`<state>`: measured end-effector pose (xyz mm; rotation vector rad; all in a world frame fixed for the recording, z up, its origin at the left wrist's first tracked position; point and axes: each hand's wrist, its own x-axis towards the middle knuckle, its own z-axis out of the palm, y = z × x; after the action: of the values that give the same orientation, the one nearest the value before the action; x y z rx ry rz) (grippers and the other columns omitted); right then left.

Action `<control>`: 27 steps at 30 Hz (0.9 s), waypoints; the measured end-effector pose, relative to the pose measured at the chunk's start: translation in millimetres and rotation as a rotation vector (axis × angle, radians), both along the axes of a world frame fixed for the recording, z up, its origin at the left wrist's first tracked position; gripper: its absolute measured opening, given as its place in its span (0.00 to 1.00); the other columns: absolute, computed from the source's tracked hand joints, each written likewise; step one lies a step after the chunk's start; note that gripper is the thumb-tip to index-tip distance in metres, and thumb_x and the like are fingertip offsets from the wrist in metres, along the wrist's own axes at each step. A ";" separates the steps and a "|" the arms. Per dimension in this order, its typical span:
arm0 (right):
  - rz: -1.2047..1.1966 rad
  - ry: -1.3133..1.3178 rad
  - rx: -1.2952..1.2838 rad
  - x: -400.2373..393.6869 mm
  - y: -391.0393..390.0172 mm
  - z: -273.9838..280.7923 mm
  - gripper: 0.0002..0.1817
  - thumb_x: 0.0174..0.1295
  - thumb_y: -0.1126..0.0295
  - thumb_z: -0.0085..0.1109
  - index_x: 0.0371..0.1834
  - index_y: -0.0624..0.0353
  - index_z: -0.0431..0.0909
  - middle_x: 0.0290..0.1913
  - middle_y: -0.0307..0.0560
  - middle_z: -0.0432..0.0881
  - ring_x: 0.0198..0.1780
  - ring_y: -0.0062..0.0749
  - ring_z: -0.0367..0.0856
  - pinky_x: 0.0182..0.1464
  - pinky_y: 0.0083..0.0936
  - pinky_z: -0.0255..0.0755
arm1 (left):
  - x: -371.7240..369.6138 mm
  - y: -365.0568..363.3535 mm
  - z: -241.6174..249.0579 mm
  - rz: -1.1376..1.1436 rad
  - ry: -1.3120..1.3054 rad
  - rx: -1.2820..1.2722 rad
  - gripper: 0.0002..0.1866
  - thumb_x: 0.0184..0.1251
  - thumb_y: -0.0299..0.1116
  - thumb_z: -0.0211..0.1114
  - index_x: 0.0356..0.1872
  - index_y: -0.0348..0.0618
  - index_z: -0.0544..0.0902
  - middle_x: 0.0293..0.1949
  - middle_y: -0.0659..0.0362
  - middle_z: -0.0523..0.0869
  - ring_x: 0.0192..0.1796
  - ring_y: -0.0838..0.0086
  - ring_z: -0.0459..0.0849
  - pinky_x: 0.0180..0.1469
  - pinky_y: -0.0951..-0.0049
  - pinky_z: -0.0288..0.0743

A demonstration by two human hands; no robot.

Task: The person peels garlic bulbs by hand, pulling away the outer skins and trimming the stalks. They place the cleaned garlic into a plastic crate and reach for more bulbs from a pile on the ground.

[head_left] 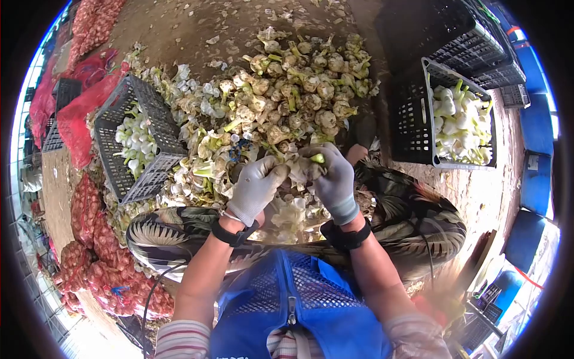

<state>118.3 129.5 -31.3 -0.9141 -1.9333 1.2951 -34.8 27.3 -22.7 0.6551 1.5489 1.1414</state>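
Your right hand (333, 179), in a thin grey-white glove (341, 194), is closed around a pale round garlic bulb (307, 169) with a short green stem (317, 158). Your left hand (256, 184) wears a similar glove, and its bent fingers are just beside this bulb; I cannot tell if they pinch its skin. In front of you, on the brown floor (167, 30), lies a heap of soil-stained cream garlic (299, 90), with dry whitish papery peels (203, 102) at its left. On your left side stands a black perforated plastic crate (158, 110), on your right a second black crate (412, 113), and both contain cleaner white bulbs (460, 125)
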 end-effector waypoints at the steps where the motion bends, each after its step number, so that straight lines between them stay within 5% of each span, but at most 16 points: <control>1: -0.069 0.029 0.031 -0.5 -1.0 -7.5 0.12 0.57 0.82 0.58 0.43 0.58 0.82 0.36 0.47 0.84 0.36 0.40 0.83 0.40 0.26 0.75 | 1.5 -3.1 -4.7 0.006 0.084 -0.018 0.11 0.70 0.32 0.64 0.30 0.36 0.80 0.21 0.65 0.76 0.27 0.86 0.71 0.30 0.77 0.69; 2: -0.068 0.030 0.035 0.8 -1.9 -15.6 0.12 0.57 0.82 0.58 0.43 0.58 0.82 0.36 0.47 0.84 0.36 0.40 0.83 0.40 0.26 0.75 | 1.6 -6.2 -8.7 0.015 0.172 -0.034 0.11 0.69 0.32 0.64 0.28 0.36 0.79 0.18 0.64 0.74 0.26 0.86 0.70 0.29 0.76 0.68; 4: -0.261 0.330 -0.686 6.0 -3.6 -27.8 0.08 0.65 0.81 0.54 0.43 0.62 0.82 0.34 0.41 0.84 0.33 0.27 0.83 0.36 0.22 0.75 | 3.6 -14.2 -9.8 -0.048 0.369 -0.041 0.12 0.67 0.34 0.65 0.28 0.36 0.79 0.17 0.57 0.75 0.23 0.78 0.77 0.27 0.67 0.69; 5: -0.312 0.270 -0.746 10.1 -3.2 -34.0 0.05 0.70 0.77 0.55 0.42 0.64 0.81 0.34 0.37 0.83 0.31 0.17 0.80 0.32 0.18 0.73 | 5.8 -17.9 -9.8 -0.115 0.522 -0.064 0.12 0.66 0.35 0.66 0.28 0.37 0.79 0.18 0.53 0.77 0.24 0.69 0.81 0.28 0.63 0.71; 7: -0.383 0.389 -0.749 8.7 4.1 -17.2 0.05 0.70 0.75 0.56 0.41 0.62 0.81 0.33 0.37 0.82 0.31 0.17 0.79 0.31 0.18 0.73 | 3.6 -25.7 -11.7 -0.282 0.792 -0.176 0.12 0.63 0.39 0.66 0.34 0.39 0.81 0.28 0.46 0.84 0.34 0.47 0.84 0.36 0.56 0.76; 11: -0.451 0.558 -0.823 13.3 12.1 -13.7 0.09 0.70 0.66 0.61 0.39 0.62 0.81 0.35 0.36 0.81 0.36 0.20 0.80 0.39 0.20 0.76 | -10.9 -38.5 -20.8 -0.174 0.546 -0.114 0.20 0.66 0.45 0.66 0.48 0.37 0.80 0.43 0.48 0.86 0.47 0.57 0.85 0.50 0.64 0.76; 12: -0.426 0.494 -0.830 12.1 11.5 -17.5 0.10 0.70 0.64 0.62 0.40 0.61 0.81 0.34 0.35 0.81 0.34 0.20 0.80 0.37 0.19 0.75 | -10.4 -29.6 -3.9 -0.169 0.546 -0.114 0.20 0.66 0.45 0.66 0.48 0.37 0.80 0.43 0.48 0.86 0.47 0.57 0.85 0.50 0.64 0.76; 13: -0.432 0.490 -0.892 8.9 6.8 -22.3 0.06 0.71 0.75 0.53 0.42 0.62 0.80 0.38 0.37 0.83 0.36 0.21 0.82 0.40 0.19 0.77 | -9.7 -17.9 15.1 -0.183 0.381 -0.091 0.21 0.67 0.46 0.66 0.48 0.36 0.80 0.42 0.50 0.86 0.48 0.61 0.85 0.50 0.65 0.76; 16: -0.189 0.489 -0.863 2.6 -4.5 -4.6 0.05 0.70 0.73 0.56 0.42 0.62 0.79 0.37 0.36 0.82 0.38 0.17 0.80 0.39 0.19 0.76 | -5.6 0.5 26.4 -0.214 0.192 -0.063 0.19 0.71 0.45 0.65 0.46 0.37 0.80 0.39 0.55 0.86 0.45 0.68 0.85 0.49 0.67 0.77; 18: -0.063 0.281 -0.613 12.3 4.1 2.7 0.07 0.70 0.69 0.58 0.42 0.62 0.79 0.37 0.36 0.81 0.38 0.17 0.80 0.39 0.19 0.77 | 2.7 4.0 24.4 0.035 -0.396 -0.059 0.14 0.74 0.39 0.62 0.44 0.36 0.82 0.34 0.59 0.86 0.36 0.71 0.85 0.43 0.71 0.78; 20: 0.139 0.496 -0.859 29.1 17.6 -10.2 0.13 0.72 0.61 0.55 0.44 0.61 0.79 0.36 0.36 0.81 0.37 0.17 0.79 0.39 0.19 0.77 | 6.8 1.3 27.7 0.028 -0.496 0.021 0.10 0.74 0.35 0.60 0.41 0.36 0.82 0.34 0.57 0.86 0.35 0.71 0.86 0.43 0.73 0.79; 21: 0.099 0.424 -0.823 21.3 24.1 -8.6 0.17 0.75 0.57 0.49 0.51 0.60 0.77 0.41 0.42 0.83 0.39 0.21 0.82 0.40 0.23 0.80 | 9.3 0.2 38.0 0.009 -0.549 0.129 0.08 0.73 0.32 0.61 0.40 0.36 0.82 0.34 0.57 0.87 0.36 0.70 0.87 0.43 0.72 0.80; 22: -0.120 0.776 -1.257 16.9 12.5 8.9 0.18 0.77 0.59 0.44 0.57 0.61 0.75 0.47 0.50 0.84 0.44 0.30 0.84 0.46 0.29 0.82 | 10.7 -0.8 45.5 -0.008 -0.598 0.243 0.06 0.72 0.30 0.62 0.39 0.36 0.82 0.35 0.56 0.87 0.37 0.69 0.87 0.44 0.72 0.80; 23: -0.226 0.810 -1.320 16.4 14.7 4.5 0.19 0.77 0.59 0.43 0.58 0.62 0.74 0.50 0.52 0.83 0.47 0.34 0.84 0.50 0.33 0.81 | 6.2 -6.9 48.3 0.120 -0.799 0.194 0.03 0.69 0.24 0.62 0.40 0.35 0.81 0.36 0.56 0.86 0.39 0.69 0.88 0.43 0.72 0.81; 24: -0.333 0.843 -1.381 15.5 17.0 -2.8 0.20 0.77 0.60 0.43 0.60 0.63 0.73 0.53 0.54 0.83 0.49 0.38 0.84 0.54 0.36 0.80 | -1.0 -7.7 46.1 0.117 -0.797 0.195 0.03 0.69 0.24 0.62 0.40 0.35 0.81 0.36 0.56 0.86 0.39 0.69 0.88 0.43 0.72 0.81; 27: -0.253 0.957 -1.485 15.4 17.9 -18.5 0.23 0.75 0.57 0.45 0.61 0.65 0.72 0.55 0.54 0.82 0.53 0.42 0.82 0.59 0.39 0.76 | -9.6 -4.5 31.0 0.130 -0.092 0.107 0.08 0.71 0.32 0.65 0.46 0.40 0.82 0.39 0.59 0.87 0.43 0.79 0.85 0.41 0.77 0.80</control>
<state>133.6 147.4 -49.7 -0.7777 0.0725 2.3343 -44.4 22.8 8.2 0.5709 1.4771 1.3407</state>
